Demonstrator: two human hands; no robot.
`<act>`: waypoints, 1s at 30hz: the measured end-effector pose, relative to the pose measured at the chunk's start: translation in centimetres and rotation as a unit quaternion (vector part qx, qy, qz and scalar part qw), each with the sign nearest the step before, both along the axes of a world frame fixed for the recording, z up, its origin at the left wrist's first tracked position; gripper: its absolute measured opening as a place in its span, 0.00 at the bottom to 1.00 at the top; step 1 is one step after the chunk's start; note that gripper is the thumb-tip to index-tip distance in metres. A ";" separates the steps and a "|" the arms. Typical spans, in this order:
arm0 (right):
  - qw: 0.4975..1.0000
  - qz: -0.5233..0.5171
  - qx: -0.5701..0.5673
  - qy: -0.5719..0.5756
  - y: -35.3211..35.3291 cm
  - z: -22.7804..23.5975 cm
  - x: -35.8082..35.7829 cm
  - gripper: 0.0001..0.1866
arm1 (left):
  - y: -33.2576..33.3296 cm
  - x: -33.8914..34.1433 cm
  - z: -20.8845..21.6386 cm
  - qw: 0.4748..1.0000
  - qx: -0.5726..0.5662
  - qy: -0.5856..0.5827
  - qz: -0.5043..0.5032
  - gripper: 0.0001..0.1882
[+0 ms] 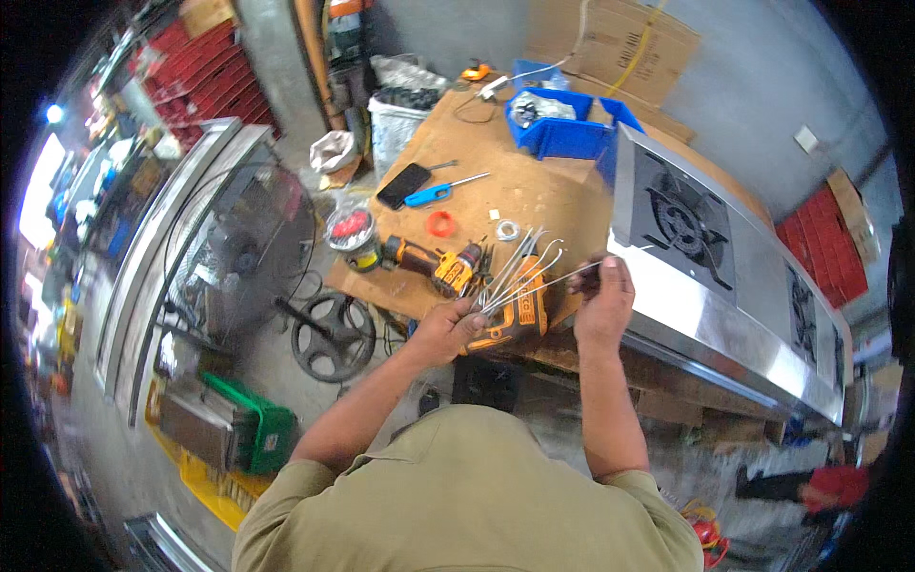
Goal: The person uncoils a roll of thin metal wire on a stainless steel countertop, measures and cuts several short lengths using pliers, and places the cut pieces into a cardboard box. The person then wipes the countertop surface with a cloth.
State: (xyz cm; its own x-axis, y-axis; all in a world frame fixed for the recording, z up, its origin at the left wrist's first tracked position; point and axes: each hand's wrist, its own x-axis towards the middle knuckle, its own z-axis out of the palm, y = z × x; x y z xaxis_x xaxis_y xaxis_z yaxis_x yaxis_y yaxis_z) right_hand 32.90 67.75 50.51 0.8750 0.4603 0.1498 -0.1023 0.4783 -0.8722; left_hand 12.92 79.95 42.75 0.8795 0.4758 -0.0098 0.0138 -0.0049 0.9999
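My left hand (446, 330) is closed round a bunch of thin silvery metal rods (516, 272), gathered at its fingers and fanning out with some hooked ends. My right hand (606, 297) is closed in a pinch on one thin rod that runs across from the bunch. Something small and dark shows at its fingers; I cannot make out what. Beneath the rods lie a yellow-and-black cordless drill (456, 270) and a second yellow-and-black power tool (522, 315). To the right stands a stainless steel gas stove (658, 276) with black burners.
On the wooden table (562, 205) are a phone (404, 186), a blue gas lighter (429, 194), an orange ring (440, 224), a white coil (508, 231), a clear jar (353, 238) and a blue bin (562, 141). A large fan (238, 229) stands left.
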 end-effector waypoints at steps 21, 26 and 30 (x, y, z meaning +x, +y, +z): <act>0.923 -0.327 0.193 -0.058 -9.1 6.4 -2.4 0.13 | 8.1 3.2 -0.7 0.963 -0.188 -0.096 -0.168 0.15; 0.898 -0.354 0.239 -0.101 -12.6 7.0 -3.8 0.14 | 12.0 5.2 1.2 0.993 -0.113 -0.036 0.026 0.15; 0.869 -0.404 0.177 -0.226 -19.7 7.9 -5.8 0.15 | 16.1 8.2 5.9 0.997 -0.064 -0.033 0.006 0.15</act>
State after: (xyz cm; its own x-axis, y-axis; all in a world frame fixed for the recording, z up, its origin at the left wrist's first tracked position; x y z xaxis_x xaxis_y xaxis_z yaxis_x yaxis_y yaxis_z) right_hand 27.15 48.07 58.45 0.7067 -0.4208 0.5687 0.7054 0.4811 -0.5206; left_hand 21.15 96.02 48.60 0.8746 0.4847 -0.0138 -0.0526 0.1232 0.9910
